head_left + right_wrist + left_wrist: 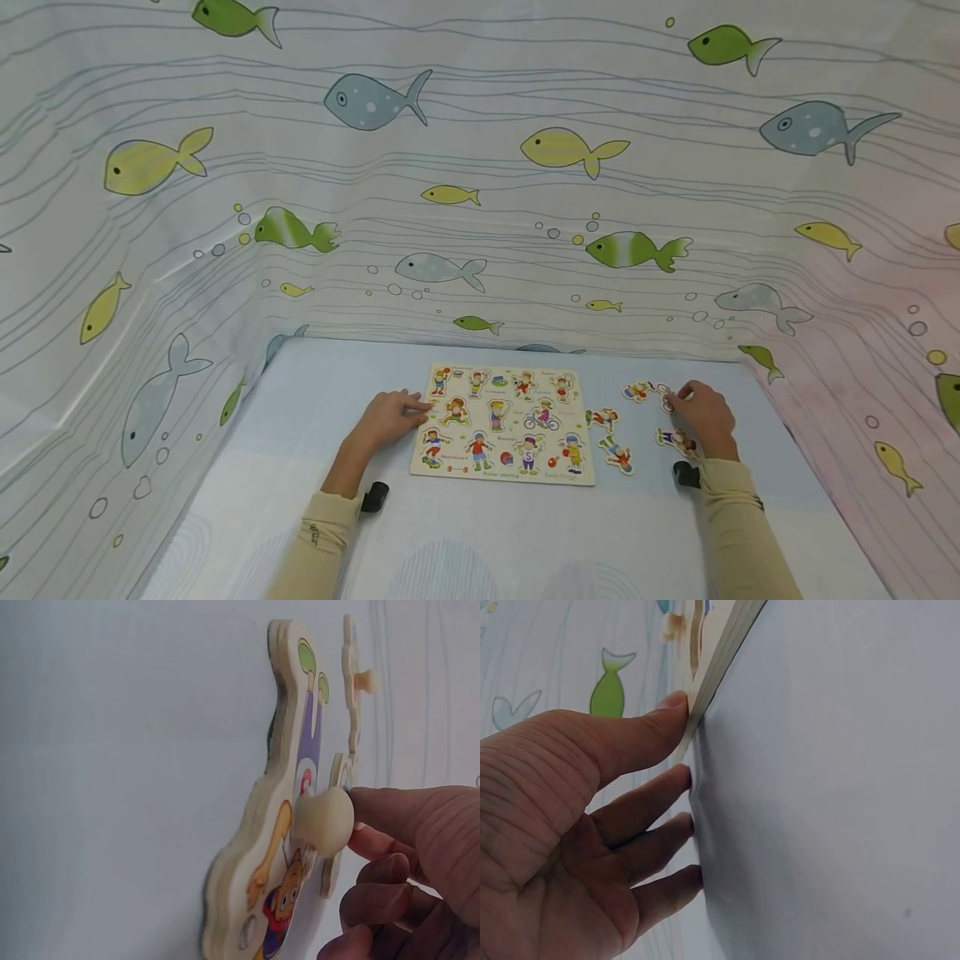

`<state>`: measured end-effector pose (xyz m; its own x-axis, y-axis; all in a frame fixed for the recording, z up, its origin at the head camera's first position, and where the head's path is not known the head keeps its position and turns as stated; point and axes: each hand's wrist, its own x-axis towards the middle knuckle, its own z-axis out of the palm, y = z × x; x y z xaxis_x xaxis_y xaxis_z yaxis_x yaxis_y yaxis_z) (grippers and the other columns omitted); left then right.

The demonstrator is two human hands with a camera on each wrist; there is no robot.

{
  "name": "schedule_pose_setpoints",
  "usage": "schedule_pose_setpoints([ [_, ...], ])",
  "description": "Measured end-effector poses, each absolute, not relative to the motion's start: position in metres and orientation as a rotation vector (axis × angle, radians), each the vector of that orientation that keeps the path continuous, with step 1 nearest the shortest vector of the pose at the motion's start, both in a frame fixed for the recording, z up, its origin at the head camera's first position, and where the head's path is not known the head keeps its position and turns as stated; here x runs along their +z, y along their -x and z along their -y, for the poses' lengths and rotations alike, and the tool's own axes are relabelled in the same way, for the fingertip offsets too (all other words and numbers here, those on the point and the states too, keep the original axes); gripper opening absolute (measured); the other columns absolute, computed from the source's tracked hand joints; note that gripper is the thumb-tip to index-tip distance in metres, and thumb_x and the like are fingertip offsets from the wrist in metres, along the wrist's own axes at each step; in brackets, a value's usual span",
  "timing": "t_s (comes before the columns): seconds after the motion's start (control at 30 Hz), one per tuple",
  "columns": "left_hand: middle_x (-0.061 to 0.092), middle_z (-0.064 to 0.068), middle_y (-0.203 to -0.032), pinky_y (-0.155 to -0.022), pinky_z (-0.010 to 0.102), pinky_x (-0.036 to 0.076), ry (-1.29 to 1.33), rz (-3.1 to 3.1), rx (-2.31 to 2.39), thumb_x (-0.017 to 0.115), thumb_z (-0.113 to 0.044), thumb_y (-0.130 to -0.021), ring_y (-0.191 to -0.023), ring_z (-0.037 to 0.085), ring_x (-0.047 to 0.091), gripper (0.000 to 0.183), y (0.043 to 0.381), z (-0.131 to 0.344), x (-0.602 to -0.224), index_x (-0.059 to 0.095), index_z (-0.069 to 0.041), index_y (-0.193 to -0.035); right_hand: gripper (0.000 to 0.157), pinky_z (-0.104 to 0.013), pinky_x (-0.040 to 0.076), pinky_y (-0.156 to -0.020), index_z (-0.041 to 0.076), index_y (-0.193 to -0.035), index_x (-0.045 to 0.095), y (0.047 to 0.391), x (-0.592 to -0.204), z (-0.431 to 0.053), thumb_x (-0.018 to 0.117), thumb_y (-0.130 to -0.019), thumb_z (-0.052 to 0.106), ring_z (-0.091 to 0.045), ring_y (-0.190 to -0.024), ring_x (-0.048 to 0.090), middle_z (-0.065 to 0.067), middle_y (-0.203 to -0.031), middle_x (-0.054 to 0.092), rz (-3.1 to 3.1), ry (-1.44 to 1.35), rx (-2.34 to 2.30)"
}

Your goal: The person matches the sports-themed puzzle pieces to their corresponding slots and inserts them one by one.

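Observation:
A wooden peg puzzle board [517, 443] with pictures of children at sports lies on the table. My left hand [392, 417] is at its left edge. In the left wrist view the thumb [656, 731] touches the board's side, and the other fingers rest on the tabletop, fairly straight. To the right of the board, my right hand [705, 412] pinches a small puzzle piece [665, 397] between thumb and forefinger. A nearer piece's round wooden knob [330, 821] partly hides those fingertips in the right wrist view. The remaining right fingers are curled.
Loose knobbed pieces lie right of the board: one piece [639, 390] at the back, another [603, 418] by the board's edge, a third [618, 456] in front of it, and one piece [677, 442] beneath the right wrist. Fish-patterned cloth [510, 233] surrounds the table.

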<state>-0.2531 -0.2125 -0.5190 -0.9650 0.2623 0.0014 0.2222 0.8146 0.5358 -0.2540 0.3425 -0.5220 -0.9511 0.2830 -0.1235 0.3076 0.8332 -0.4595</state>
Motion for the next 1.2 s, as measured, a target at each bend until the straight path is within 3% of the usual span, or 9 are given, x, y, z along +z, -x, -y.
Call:
schedule_pose_setpoints([
  [0.67,0.061,0.015,-0.132,-0.113,0.058,0.027,-0.379,-2.914,0.849,0.073,-0.024,-0.09,-0.134,0.041,0.043,0.025,0.253,0.212,-0.518,0.076,-0.014,-0.112,0.028,-0.037,0.043,-0.057,0.001,-0.107,0.057,0.251,-0.508,-0.329,0.057,-0.098,0.028,-0.028,-0.075,0.054,-0.018,-0.094,0.061,-3.025,-0.384,-0.7],
  [1.2,0.061,0.014,-0.132,-0.114,0.057,0.026,-0.367,-2.912,0.857,0.073,-0.024,-0.09,-0.135,0.04,0.043,0.025,0.255,0.213,-0.52,0.076,-0.014,-0.112,0.022,-0.035,0.041,-0.055,0.006,-0.104,0.058,0.248,-0.508,-0.301,0.059,-0.098,0.027,-0.022,-0.068,0.053,-0.009,-0.085,0.062,-3.045,-0.168,-0.659],
])
